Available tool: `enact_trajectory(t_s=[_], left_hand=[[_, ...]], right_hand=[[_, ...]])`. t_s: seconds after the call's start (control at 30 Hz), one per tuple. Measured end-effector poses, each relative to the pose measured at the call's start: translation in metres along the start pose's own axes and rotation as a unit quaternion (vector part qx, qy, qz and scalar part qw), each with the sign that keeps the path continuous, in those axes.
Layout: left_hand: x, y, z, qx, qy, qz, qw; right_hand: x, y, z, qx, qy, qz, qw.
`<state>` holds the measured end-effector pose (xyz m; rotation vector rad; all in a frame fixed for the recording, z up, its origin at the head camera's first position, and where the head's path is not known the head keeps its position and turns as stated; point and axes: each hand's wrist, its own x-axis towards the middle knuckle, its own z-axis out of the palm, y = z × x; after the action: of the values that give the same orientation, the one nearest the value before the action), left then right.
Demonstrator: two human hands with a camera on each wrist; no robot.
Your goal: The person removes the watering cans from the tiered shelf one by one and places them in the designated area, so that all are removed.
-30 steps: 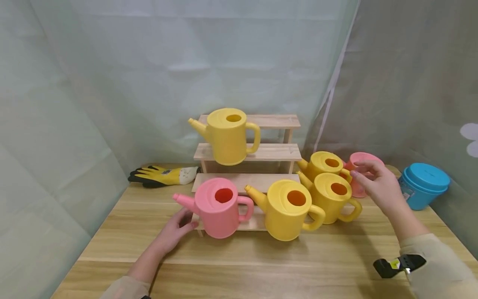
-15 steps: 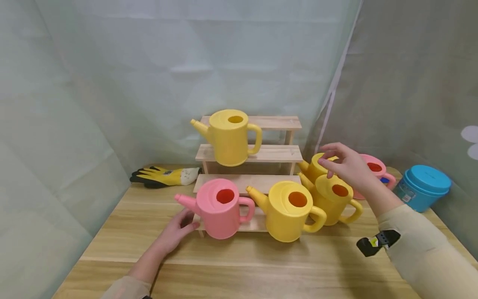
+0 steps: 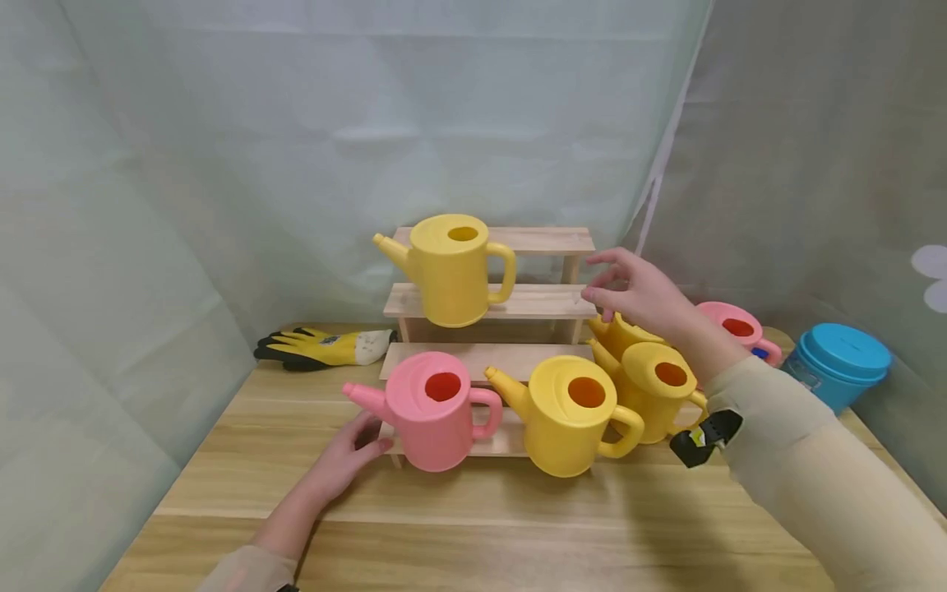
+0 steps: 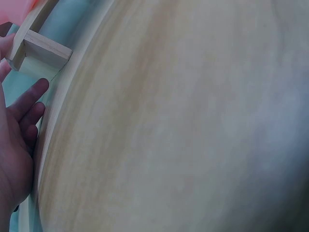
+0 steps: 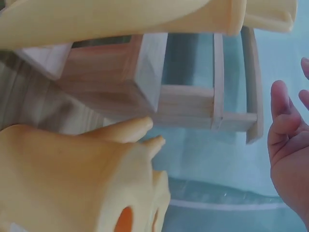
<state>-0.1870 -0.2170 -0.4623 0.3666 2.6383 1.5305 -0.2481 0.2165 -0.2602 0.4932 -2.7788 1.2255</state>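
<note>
A tiered wooden stand (image 3: pixel 547 302) bears a yellow watering can (image 3: pixel 451 271) high up, and a pink watering can (image 3: pixel 432 419) and a yellow watering can (image 3: pixel 565 432) low at the front. With thumb and index finger, my left hand (image 3: pixel 342 462) grips the left end of the bottom plank, beside the pink can; its other fingers extend loosely in the left wrist view. My right hand (image 3: pixel 644 296) hovers by the stand's upper right end, thumb and fingers bent loosely apart, holding nothing. Below it are yellow watering cans (image 3: pixel 651 395), partly covered by the arm.
A pink watering can (image 3: pixel 728 321) and a blue lidded tub (image 3: pixel 839 362) stand on the table's right side. Yellow and black gloves (image 3: pixel 325 348) lie left of the stand. Pale cloth (image 3: pixel 473 115) hangs behind and around the wooden table (image 3: pixel 473 534).
My right hand has moved left and up, from beside the pink can at the right, over the yellow cans, to the stand's upper right end. My left hand has stayed in place.
</note>
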Motion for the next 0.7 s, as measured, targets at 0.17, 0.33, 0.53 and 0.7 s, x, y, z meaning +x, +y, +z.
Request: enact_trajectory(t_s=[0.17, 0.33, 0.53, 0.7], left_hand=[[0.000, 0.001, -0.001, 0.002, 0.001, 0.006, 1.0000], [-0.001, 0.002, 0.000, 0.003, 0.000, 0.002, 1.0000], [-0.001, 0.000, -0.001, 0.001, -0.001, 0.019, 0.9998], [-0.001, -0.001, -0.003, 0.008, -0.001, 0.030, 0.9995]], right_hand=[[0.013, -0.015, 0.007, 0.026, -0.020, -0.008, 0.9994], [0.025, -0.030, 0.014, 0.058, -0.033, -0.010, 0.9977], [0.039, -0.047, 0.021, 0.069, -0.072, -0.022, 0.9947], [0.047, -0.057, 0.028, 0.093, -0.091, -0.013, 0.9914]])
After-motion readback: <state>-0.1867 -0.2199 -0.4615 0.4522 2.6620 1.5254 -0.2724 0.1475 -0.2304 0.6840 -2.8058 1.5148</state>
